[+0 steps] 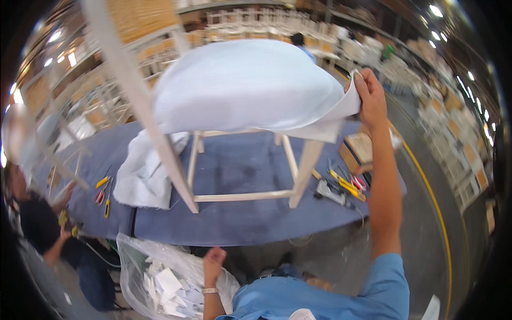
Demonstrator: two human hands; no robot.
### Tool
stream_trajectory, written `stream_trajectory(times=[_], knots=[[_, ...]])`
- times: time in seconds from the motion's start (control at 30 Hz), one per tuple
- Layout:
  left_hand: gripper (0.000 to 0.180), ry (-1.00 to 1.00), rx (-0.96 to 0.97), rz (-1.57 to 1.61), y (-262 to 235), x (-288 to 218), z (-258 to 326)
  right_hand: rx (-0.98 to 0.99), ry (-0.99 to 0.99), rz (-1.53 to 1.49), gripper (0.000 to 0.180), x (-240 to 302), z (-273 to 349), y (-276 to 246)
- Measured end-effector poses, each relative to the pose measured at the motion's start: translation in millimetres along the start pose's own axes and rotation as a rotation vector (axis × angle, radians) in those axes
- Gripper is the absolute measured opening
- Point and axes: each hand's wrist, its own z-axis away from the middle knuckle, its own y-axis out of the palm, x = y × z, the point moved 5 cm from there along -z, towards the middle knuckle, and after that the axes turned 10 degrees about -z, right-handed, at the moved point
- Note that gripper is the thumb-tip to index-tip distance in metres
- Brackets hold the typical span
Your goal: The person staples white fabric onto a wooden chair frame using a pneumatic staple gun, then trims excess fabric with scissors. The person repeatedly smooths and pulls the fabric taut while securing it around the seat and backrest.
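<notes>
A pale wooden chair stands on a blue-grey covered table, its seat wrapped in smooth white fabric. At the seat's right corner my right hand is closed on a loose edge of that fabric, pulled up and outward. My left hand is low, near the table's front edge and beside a clear plastic bag of white scraps. Its fingers look curled, with nothing visible in them. A crumpled white cloth lies left of the chair, partly behind its leg.
To the right lie a staple gun, a yellow cutter, red-handled scissors and a cardboard box. More hand tools lie at the left. A co-worker in dark clothes holds a tool at far left. Stacked chairs fill the background.
</notes>
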Motion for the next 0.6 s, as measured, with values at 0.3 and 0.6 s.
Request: stream_trajectory(times=[0.3,0.6], knots=[[0.064,1.067,-0.647,-0.775,-51,-409,-64,-0.617,0.480,-0.379,0.023,-199,330,-79],[0.117,1.529,-0.809,-1.383,55,-533,-121,-0.614,0.710,0.557,0.022,-296,428,-163]])
